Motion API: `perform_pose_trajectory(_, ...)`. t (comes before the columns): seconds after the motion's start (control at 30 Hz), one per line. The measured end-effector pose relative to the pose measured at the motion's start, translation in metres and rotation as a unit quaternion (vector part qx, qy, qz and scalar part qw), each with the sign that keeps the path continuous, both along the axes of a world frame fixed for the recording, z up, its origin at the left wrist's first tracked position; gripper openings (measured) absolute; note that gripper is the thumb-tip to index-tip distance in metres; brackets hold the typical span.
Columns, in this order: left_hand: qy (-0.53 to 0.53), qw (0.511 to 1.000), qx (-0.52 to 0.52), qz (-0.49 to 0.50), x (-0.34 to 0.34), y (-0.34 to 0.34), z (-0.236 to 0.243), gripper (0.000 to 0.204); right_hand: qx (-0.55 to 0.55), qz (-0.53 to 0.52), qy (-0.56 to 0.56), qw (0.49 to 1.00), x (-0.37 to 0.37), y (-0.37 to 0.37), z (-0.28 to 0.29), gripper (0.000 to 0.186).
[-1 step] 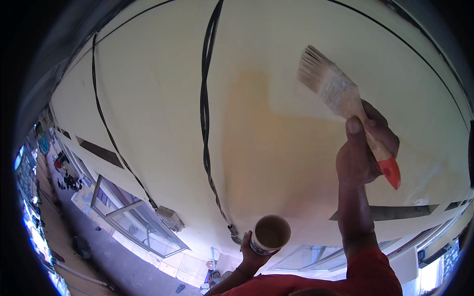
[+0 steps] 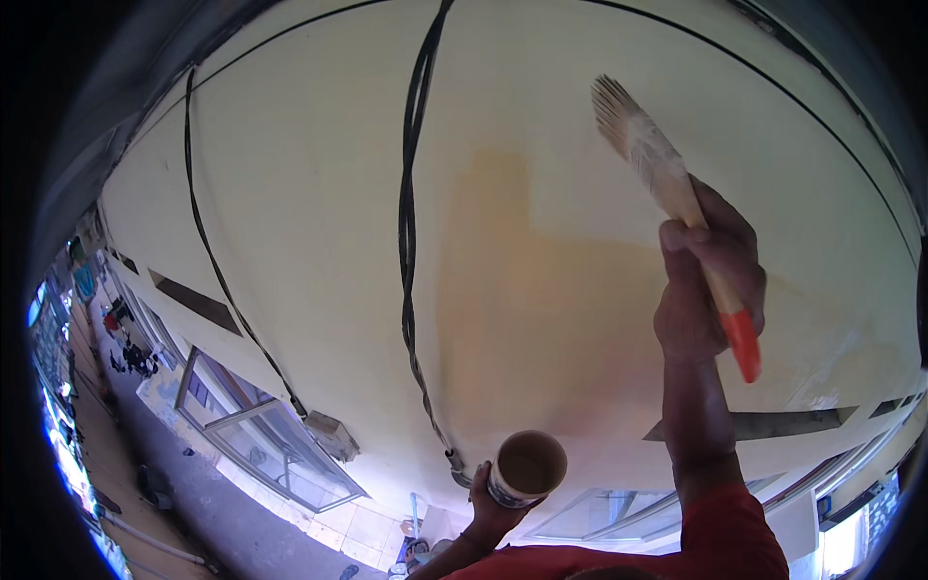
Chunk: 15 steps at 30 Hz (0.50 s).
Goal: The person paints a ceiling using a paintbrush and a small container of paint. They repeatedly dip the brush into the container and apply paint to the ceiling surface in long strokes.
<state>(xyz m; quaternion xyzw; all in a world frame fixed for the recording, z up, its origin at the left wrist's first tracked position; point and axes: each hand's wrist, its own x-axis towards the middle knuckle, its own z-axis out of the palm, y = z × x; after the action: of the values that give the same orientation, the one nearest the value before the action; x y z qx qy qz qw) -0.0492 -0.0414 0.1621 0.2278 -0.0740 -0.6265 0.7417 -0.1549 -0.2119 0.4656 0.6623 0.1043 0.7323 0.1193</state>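
My right hand (image 2: 710, 271) is wrapped round the wooden handle of a flat paintbrush (image 2: 667, 174), raised in front of the wall. The brush has pale, paint-coated bristles pointing up and left, and a red handle end. At the bottom centre, my left hand (image 2: 495, 507) grips a round paint pot (image 2: 530, 466) from its left side. A pale liquid shows inside the pot. Before me stretches a cream wall (image 2: 319, 193) with a darker yellowish patch (image 2: 551, 309) left of the brush. Whether the bristle tips touch the wall I cannot tell.
Twisted black cables (image 2: 408, 213) hang down the wall left of the patch. A thinner cable (image 2: 198, 213) runs to a small grey box (image 2: 331, 435). Below are an open window (image 2: 266, 435) at left, a dark wall recess (image 2: 764, 423) at right and the ground (image 2: 213, 512).
The brush has turned in my right hand, showing a narrower side, and its red end has swung left. The pot sits slightly lower in view.
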Motion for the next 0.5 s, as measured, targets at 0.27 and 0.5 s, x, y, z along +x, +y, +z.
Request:
perform_pose_trajectory(0.27,0.082,0.992,-0.037,-0.091,0.026,-0.026,-0.095,0.075,-0.310,-0.325,0.052,0.892,0.074,-0.018,0.082,0.017)
perform_pose_trajectory(0.5,0.090,0.992,-0.029,-0.088,0.028,-0.027,-0.092,0.073,-0.307,-0.378,0.080,0.870,0.090,-0.021,0.080,0.015)
